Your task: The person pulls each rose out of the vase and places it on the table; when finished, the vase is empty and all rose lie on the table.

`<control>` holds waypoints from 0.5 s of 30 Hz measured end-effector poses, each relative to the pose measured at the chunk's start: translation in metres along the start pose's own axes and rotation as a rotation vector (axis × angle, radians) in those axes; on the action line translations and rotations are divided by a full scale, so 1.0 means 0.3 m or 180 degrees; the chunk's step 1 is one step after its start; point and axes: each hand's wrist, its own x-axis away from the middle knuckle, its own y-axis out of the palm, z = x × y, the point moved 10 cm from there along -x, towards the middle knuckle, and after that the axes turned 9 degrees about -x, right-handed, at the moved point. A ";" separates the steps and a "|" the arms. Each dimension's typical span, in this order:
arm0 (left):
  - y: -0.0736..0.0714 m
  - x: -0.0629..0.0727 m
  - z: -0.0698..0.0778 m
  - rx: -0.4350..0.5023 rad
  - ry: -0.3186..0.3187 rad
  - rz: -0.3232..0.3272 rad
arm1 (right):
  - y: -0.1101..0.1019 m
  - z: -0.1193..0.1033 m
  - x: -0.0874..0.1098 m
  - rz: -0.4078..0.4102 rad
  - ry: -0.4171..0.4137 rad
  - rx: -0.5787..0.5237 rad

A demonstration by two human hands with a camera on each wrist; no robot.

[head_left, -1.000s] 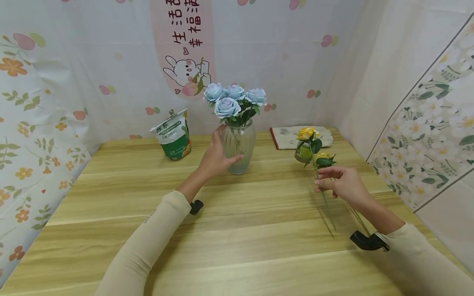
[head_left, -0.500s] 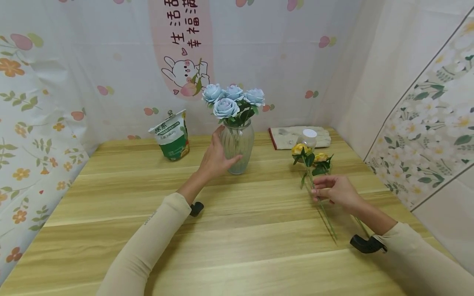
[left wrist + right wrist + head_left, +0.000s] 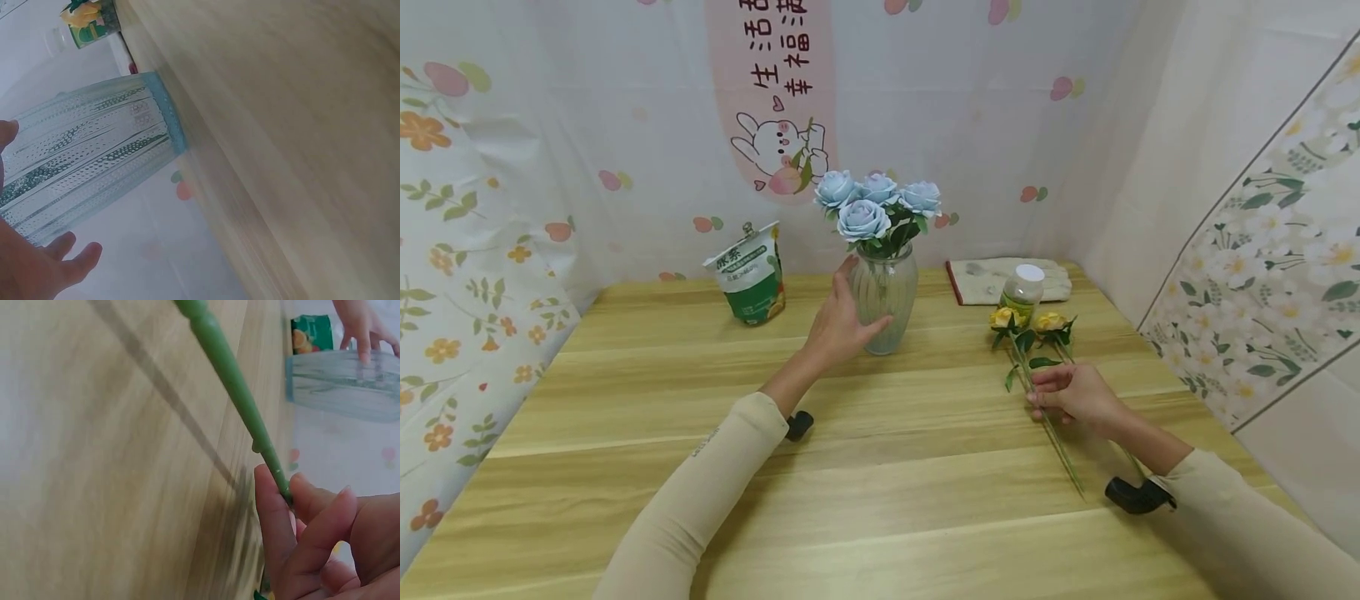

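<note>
My left hand [image 3: 838, 325] holds the side of a ribbed clear glass vase [image 3: 895, 292], thumb across the front and fingers round the far side. Pale blue roses [image 3: 861, 221] stand in its mouth. The left wrist view shows the vase's ribbed wall [image 3: 94, 150] between thumb and fingers. To the right, my right hand [image 3: 1078, 396] pinches the green stem [image 3: 234, 390] of a yellow rose [image 3: 1006, 317] between thumb and fingertips. This rose slants close over the table, its shadow beside the stem. A second yellow rose [image 3: 1051, 322] lies just right of it, its stem partly hidden under the right hand.
Behind the yellow roses stands a small jar [image 3: 1026, 287] with a white cap. A whitish work glove [image 3: 981, 279] with a red edge lies at the back right. A green and white pouch [image 3: 752, 279] stands left of the vase. Printed curtains border the wooden table [image 3: 880, 500].
My right hand has moved the yellow rose toward me and slightly left, lowering its bloom and uncovering the jar. My left hand stays on the vase.
</note>
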 end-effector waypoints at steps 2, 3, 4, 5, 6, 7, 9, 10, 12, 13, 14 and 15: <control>0.000 0.000 -0.001 -0.0003 0.0009 0.0009 | -0.002 0.001 -0.004 -0.0021 -0.0004 -0.0025; 0.000 0.000 -0.001 -0.0002 0.0016 0.0013 | -0.002 -0.001 -0.005 -0.0032 -0.0020 -0.0039; 0.000 0.000 -0.001 -0.0004 0.0023 0.0017 | -0.003 -0.004 -0.005 -0.0044 -0.0034 -0.0051; 0.000 0.000 -0.001 -0.0004 0.0029 0.0022 | -0.002 -0.006 -0.005 -0.0052 -0.0036 -0.0087; -0.001 0.001 -0.001 -0.0009 0.0036 0.0029 | -0.001 -0.009 -0.004 -0.0056 -0.0036 -0.0124; -0.001 0.001 0.000 -0.0009 0.0044 0.0034 | 0.000 -0.011 -0.003 -0.0060 -0.0032 -0.0167; -0.003 0.000 0.002 -0.0010 0.0067 0.0051 | 0.002 -0.016 -0.001 -0.0070 -0.0037 -0.0230; -0.004 -0.001 0.003 -0.0014 0.0077 0.0061 | 0.004 -0.016 0.000 -0.0077 -0.0027 -0.0256; -0.006 -0.001 0.005 -0.0020 0.0093 0.0079 | 0.007 -0.018 0.001 -0.0082 -0.0029 -0.0222; -0.006 0.000 0.005 -0.0020 0.0096 0.0081 | 0.009 -0.016 0.002 -0.0086 -0.0012 -0.0197; -0.005 0.000 0.004 -0.0029 0.0094 0.0080 | 0.011 -0.014 0.002 -0.0089 -0.0007 -0.0158; -0.005 0.001 0.002 -0.0038 0.0090 0.0076 | 0.013 -0.012 0.002 -0.0093 0.0000 -0.0117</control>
